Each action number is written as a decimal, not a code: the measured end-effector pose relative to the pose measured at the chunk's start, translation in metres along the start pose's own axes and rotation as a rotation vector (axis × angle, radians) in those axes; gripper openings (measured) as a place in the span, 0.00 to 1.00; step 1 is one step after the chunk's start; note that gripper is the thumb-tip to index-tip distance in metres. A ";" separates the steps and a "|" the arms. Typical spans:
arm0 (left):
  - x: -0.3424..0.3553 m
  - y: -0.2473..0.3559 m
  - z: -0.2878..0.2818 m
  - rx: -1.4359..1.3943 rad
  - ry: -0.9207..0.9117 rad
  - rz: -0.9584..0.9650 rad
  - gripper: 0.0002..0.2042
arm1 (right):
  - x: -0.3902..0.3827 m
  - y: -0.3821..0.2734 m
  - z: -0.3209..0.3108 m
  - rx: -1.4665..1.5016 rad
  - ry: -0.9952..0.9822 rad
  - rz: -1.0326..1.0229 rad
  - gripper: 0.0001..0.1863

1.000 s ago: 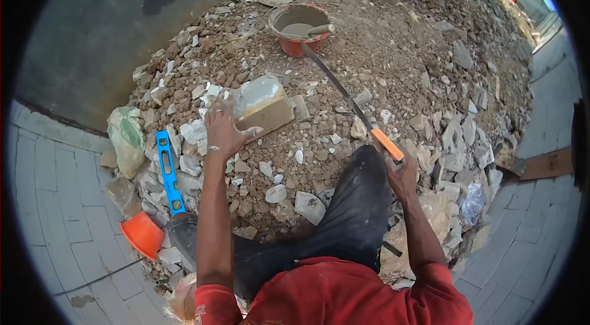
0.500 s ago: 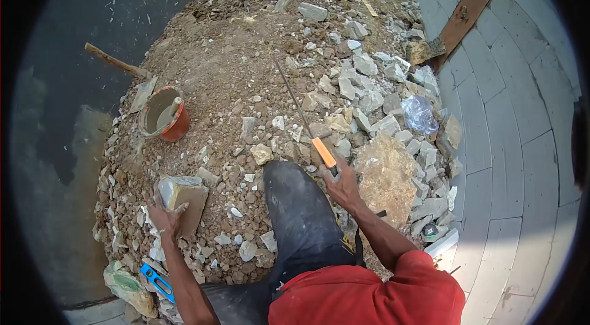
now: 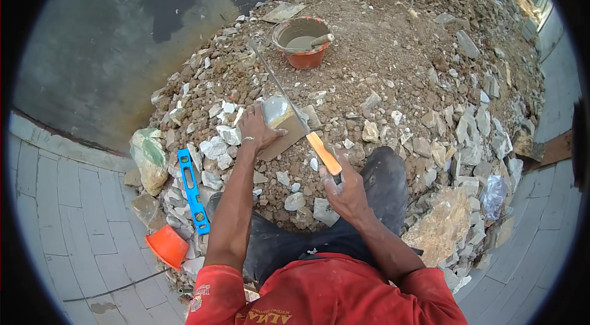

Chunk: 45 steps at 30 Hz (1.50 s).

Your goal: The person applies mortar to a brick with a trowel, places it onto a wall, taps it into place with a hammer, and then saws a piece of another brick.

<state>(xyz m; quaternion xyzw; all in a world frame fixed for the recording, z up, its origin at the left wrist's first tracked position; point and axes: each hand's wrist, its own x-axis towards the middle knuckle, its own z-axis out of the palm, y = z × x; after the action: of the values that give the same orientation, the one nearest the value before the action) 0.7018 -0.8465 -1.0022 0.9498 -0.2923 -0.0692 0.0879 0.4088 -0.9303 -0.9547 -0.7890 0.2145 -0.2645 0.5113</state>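
My right hand [image 3: 346,193] is closed round the orange-and-black handle of a hand saw [image 3: 279,86]. Its long narrow blade, seen nearly edge-on, slants up and left past a light grey-brown block [image 3: 287,144]. Whether the blade touches the block I cannot tell. The block lies on the rubble in front of my knees, with a pale end turned away from me. Against its left side rests my left hand [image 3: 259,130], fingers along the edge and thumb over the broad face, gripping it.
Beyond the block stands an orange bucket [image 3: 304,62] of grey mortar with a handled tool in it. Behind it is a shovel [image 3: 284,11]. A blue spirit level [image 3: 193,193], an orange container [image 3: 167,246] and a green-white sack [image 3: 148,159] lie left. Broken stones [image 3: 473,134] pile up right.
My view has swung left, bringing the level, orange container and left block wall into sight. The saw has come across to the block, which my left hand still grips.
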 end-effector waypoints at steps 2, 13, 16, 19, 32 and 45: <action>0.007 0.012 -0.001 0.032 -0.131 -0.095 0.64 | 0.000 0.009 0.007 -0.085 0.029 -0.152 0.32; 0.011 0.005 0.006 -0.007 -0.038 -0.018 0.63 | -0.016 0.032 0.003 -0.071 -0.053 -0.099 0.35; 0.010 0.012 -0.002 -0.017 -0.100 -0.034 0.63 | -0.020 0.032 -0.003 -0.089 -0.108 -0.075 0.36; 0.009 0.008 0.002 -0.010 -0.074 -0.040 0.64 | -0.018 0.028 -0.007 -0.075 -0.151 -0.031 0.37; 0.001 0.007 0.011 0.005 0.021 0.028 0.61 | -0.029 0.022 -0.036 -0.083 -0.161 -0.076 0.37; 0.004 0.009 0.016 0.034 0.050 0.004 0.63 | 0.016 0.031 -0.015 -0.008 -0.097 -0.052 0.32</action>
<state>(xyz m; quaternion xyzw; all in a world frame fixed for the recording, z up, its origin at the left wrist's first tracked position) 0.6972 -0.8583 -1.0165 0.9520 -0.2929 -0.0403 0.0793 0.4094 -0.9620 -0.9750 -0.8082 0.1700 -0.2381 0.5111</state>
